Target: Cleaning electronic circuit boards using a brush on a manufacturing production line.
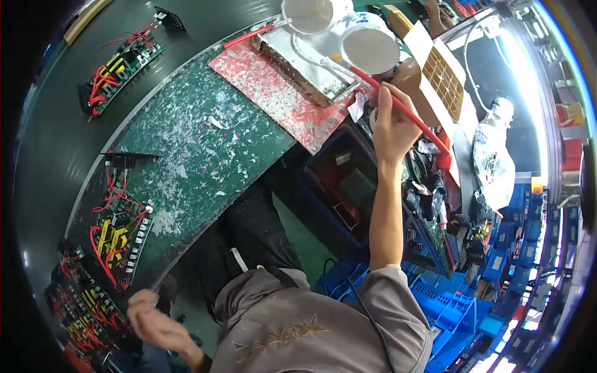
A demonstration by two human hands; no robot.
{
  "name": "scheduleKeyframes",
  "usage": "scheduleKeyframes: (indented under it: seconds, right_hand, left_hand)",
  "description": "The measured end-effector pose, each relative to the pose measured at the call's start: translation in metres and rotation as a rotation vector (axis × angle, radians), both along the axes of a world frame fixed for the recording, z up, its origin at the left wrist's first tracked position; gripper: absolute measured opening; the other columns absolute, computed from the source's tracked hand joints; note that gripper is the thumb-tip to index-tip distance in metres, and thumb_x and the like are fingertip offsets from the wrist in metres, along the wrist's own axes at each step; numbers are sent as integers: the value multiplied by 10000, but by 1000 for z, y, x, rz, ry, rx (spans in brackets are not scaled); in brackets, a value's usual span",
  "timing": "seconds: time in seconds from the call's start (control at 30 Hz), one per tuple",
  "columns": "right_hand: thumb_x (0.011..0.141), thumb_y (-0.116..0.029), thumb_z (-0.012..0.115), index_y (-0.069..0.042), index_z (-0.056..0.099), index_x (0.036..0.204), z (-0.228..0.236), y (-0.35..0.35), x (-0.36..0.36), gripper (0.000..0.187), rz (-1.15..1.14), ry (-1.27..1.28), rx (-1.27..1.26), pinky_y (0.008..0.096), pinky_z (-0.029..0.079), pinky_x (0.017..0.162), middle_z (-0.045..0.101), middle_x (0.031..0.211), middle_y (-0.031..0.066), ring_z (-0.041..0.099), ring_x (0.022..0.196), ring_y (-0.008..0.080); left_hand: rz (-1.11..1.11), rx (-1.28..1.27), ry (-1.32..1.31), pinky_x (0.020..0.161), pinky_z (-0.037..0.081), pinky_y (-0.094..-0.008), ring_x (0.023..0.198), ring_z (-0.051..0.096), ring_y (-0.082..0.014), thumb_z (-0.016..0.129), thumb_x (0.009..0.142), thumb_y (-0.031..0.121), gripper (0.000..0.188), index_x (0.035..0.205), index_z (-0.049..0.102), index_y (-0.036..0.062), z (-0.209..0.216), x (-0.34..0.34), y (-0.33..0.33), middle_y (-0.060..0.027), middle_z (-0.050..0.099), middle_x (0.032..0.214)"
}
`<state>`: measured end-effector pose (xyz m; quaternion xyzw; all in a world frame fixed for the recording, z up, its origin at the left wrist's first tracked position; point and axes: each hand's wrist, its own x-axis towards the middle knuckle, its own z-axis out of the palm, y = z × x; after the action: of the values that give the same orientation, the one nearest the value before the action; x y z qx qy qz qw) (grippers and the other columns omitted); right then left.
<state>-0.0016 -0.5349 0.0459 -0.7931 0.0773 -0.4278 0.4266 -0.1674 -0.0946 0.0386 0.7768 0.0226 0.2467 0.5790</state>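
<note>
My right hand (396, 124) is closed round a long red-handled brush (420, 124). The brush's white-caked end points over a shallow tray (323, 96) smeared with white paste. Down at the lower left, my left hand (159, 324) hovers near a cluster of circuit boards with red wires (85, 304); its fingers look partly curled but are blurred. Another board (118, 239), with yellow parts and a row of white connectors, lies on the near left part of the bench.
A green mat (211, 149) speckled with dried white paste covers the bench. Under the tray sits a red board (267, 78). Two white tubs (371, 51) and a cardboard box (438, 78) stand behind. One board (118, 78) rests far left; blue bins (448, 311) stand right.
</note>
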Motion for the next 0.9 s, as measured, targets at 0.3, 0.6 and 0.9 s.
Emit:
scheduleKeyframes:
  seconds: [0.3, 0.6, 0.9]
  right_hand:
    - [896, -66, 616, 46, 654, 1012, -18, -13, 7, 167, 37, 75, -59, 217, 497, 696, 683, 834, 82, 628, 751, 103]
    - [900, -105, 624, 54, 657, 993, -12, 8, 7, 188, 33, 41, 48, 209, 500, 676, 677, 825, 73, 627, 724, 100]
    - [927, -226, 575, 18, 701, 900, -9, 14, 3, 276, -190, 155, -270, 274, 505, 587, 697, 756, 78, 626, 620, 148]
  left_hand:
    - [449, 436, 116, 1049, 314, -339, 1236, 455, -237, 490, 957, 142, 430, 1336, 430, -52, 8, 19, 110, -152, 474, 1362]
    - [354, -177, 454, 1053, 308, -323, 1271, 410, -207, 615, 882, 168, 636, 1427, 332, 2, -42, 62, 165, -118, 389, 1435]
    - [415, 70, 446, 851, 430, -272, 908, 568, -146, 603, 689, 30, 544, 1231, 571, 18, -27, 63, 129, -55, 629, 1000]
